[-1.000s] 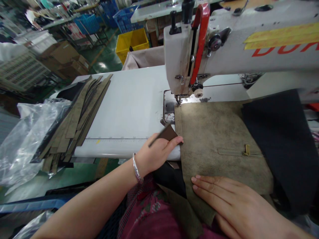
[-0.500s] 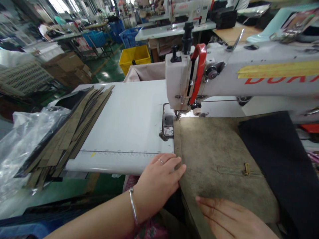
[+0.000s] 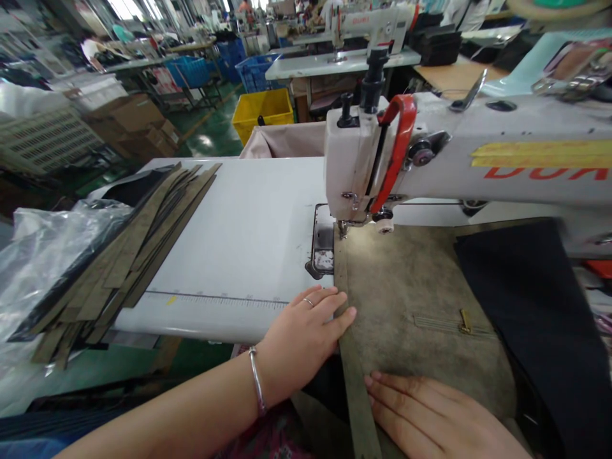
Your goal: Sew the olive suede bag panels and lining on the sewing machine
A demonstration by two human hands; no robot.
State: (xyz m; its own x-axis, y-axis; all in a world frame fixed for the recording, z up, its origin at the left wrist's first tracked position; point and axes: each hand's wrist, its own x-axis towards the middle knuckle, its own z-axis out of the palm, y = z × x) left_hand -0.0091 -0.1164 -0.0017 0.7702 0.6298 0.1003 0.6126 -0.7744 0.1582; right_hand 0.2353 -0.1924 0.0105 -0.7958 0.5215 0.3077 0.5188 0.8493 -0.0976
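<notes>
An olive-brown fabric panel [image 3: 392, 280] lies under the presser foot of a white sewing machine [image 3: 354, 166]. Along its left edge runs a narrow olive strip [image 3: 356, 389], hanging down toward my lap. My left hand [image 3: 310, 328], wearing a ring and bracelet, rests its outstretched fingers on the strip just below the needle area; its thumb is hidden. Lower down, my right hand [image 3: 425, 411] lies flat on the panel, fingertips beside the strip. A brass zipper pull [image 3: 465, 320] sits on the panel, and a black fabric piece [image 3: 521, 299] overlaps its right side.
Loose olive strips [image 3: 143, 242] are heaped on the table's left end beside a clear plastic bag [image 3: 52, 248]. The white tabletop [image 3: 248, 223] carries a printed ruler. Beyond stand a yellow bin [image 3: 262, 111], cardboard boxes [image 3: 134, 124] and another sewing machine [image 3: 373, 29].
The panel has shifted slightly toward the needle. My right hand has moved a little left, closer to the strip, and the strip's lower part hangs straighter. The view has tilted slightly.
</notes>
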